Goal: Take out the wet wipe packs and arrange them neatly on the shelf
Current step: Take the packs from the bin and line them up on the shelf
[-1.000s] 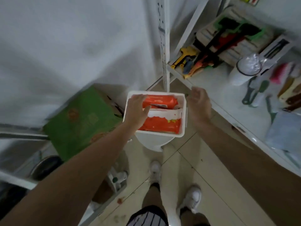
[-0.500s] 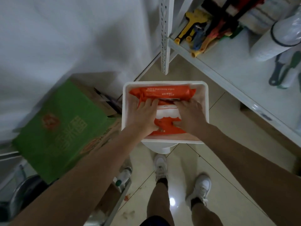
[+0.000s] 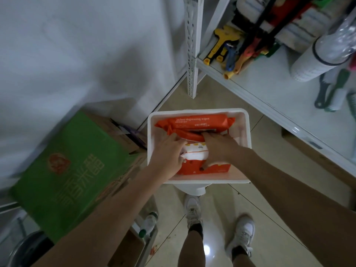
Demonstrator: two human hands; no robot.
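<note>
A white rectangular bin point(image 3: 244, 120) stands on a white stool in front of me, holding orange wet wipe packs. One pack point(image 3: 194, 121) lies along the far side, printed "kitchen degreasing wipes". A nearer pack point(image 3: 215, 168) with a white label lies under my hands. My left hand point(image 3: 167, 154) and my right hand point(image 3: 219, 146) are both inside the bin, fingers curled around the nearer pack's edges. The white shelf point(image 3: 279, 87) is at the right.
On the shelf lie yellow and coloured scrapers point(image 3: 223, 45), a white roll point(image 3: 316, 60) and brushes point(image 3: 331, 91). A green carton point(image 3: 71, 170) sits at my left. A small bottle point(image 3: 148, 222) lies on the tiled floor. A shelf post point(image 3: 191, 54) rises behind the bin.
Both hands went from the bin's rim down into it and settled on the nearer orange pack. The view dropped closer to the bin.
</note>
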